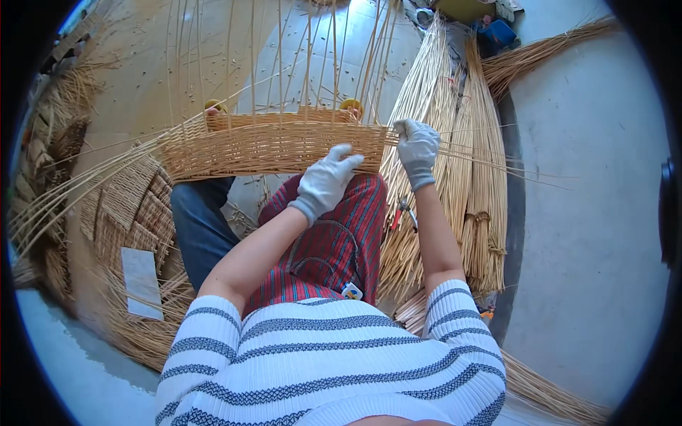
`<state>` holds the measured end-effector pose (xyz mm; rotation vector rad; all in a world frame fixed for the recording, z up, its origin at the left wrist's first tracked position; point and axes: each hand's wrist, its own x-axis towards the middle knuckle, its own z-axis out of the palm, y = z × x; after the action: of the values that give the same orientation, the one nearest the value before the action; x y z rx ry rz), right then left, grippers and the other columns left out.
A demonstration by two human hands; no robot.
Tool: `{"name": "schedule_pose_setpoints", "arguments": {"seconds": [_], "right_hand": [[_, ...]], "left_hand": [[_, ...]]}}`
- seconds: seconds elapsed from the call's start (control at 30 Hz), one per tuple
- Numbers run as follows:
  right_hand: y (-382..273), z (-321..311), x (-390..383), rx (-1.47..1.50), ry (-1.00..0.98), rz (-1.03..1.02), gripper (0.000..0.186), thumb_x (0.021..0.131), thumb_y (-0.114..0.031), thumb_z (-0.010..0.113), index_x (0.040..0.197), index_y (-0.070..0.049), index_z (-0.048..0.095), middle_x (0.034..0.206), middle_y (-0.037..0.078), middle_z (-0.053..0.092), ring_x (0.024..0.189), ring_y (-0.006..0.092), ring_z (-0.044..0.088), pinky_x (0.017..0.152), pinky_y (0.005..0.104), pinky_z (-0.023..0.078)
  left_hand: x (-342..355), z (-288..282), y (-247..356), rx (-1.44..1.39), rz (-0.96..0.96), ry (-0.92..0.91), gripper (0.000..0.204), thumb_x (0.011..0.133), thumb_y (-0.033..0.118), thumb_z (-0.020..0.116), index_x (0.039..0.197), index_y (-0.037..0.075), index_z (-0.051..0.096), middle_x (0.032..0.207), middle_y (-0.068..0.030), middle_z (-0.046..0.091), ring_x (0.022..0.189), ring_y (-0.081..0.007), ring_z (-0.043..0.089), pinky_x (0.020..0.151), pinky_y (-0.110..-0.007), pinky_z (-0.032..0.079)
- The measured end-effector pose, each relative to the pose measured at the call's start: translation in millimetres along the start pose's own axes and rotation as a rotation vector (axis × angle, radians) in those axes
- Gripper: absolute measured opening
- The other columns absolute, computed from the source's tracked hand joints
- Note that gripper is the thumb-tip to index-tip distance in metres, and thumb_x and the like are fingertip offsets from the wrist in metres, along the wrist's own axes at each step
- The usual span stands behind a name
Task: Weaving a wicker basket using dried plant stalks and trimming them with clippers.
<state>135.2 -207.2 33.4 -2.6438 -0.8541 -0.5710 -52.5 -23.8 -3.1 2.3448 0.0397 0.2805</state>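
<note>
A curved, woven wicker piece [256,149] rests across my knees, with tall upright canes rising from it and loose strands trailing at both ends. My left hand [327,181], in a white glove, lies against the lower right part of the weave with its fingers spread. At the piece's right end, my gloved right hand [416,149] is closed on thin cane strands [483,160] that stick out beside it.
Long cane bundles [469,241] lie on the floor at my right, with red-handled cutters [403,213] on them. Woven pieces [128,206], a pale sheet [142,282] and loose straw [64,106] are at my left. A blue container [497,37] stands at the back right.
</note>
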Motion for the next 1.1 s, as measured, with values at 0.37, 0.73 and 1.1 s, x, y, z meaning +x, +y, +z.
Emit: {"name": "schedule_pose_setpoints", "arguments": {"seconds": [0.37, 0.73, 1.1], "right_hand": [[2.5, 14.6, -13.2, -0.135, -0.154, 0.1, 0.024, 0.1, -0.033, 0.058, 0.101, -0.013, 0.072, 0.088, 0.013, 0.075, 0.091, 0.0325, 0.071, 0.103, 0.0453, 0.043], [-76.3, -0.7, -21.6, 0.405, 0.015, -0.128, 0.028, 0.096, -0.018, 0.069, 0.123, -0.012, 0.069, 0.123, 0.015, 0.07, 0.117, 0.035, 0.066, 0.105, 0.0466, 0.048], [-221.8, 50.4, 96.9, -0.245, -0.937, -0.143, 0.078, 0.095, -0.076, 0.049, 0.132, -0.01, 0.072, 0.138, 0.021, 0.067, 0.126, 0.0365, 0.066, 0.105, 0.0447, 0.052]], "left_hand": [[110.2, 12.7, 7.9, 0.159, -0.429, -0.293, 0.046, 0.108, 0.038, 0.052, 0.154, 0.037, 0.048, 0.152, -0.0208, 0.049, 0.121, -0.0431, 0.066, 0.105, -0.052, 0.051], [17.7, -55.7, -51.1, 0.34, 0.113, 0.201, 0.047, 0.091, 0.019, 0.07, 0.138, 0.023, 0.067, 0.15, -0.0149, 0.055, 0.138, -0.0336, 0.055, 0.115, -0.047, 0.042], [17.3, -136.6, -106.8, 0.532, -0.313, -0.094, 0.057, 0.077, 0.035, 0.087, 0.128, 0.016, 0.069, 0.126, -0.0105, 0.072, 0.119, -0.0326, 0.068, 0.102, -0.049, 0.049]]}}
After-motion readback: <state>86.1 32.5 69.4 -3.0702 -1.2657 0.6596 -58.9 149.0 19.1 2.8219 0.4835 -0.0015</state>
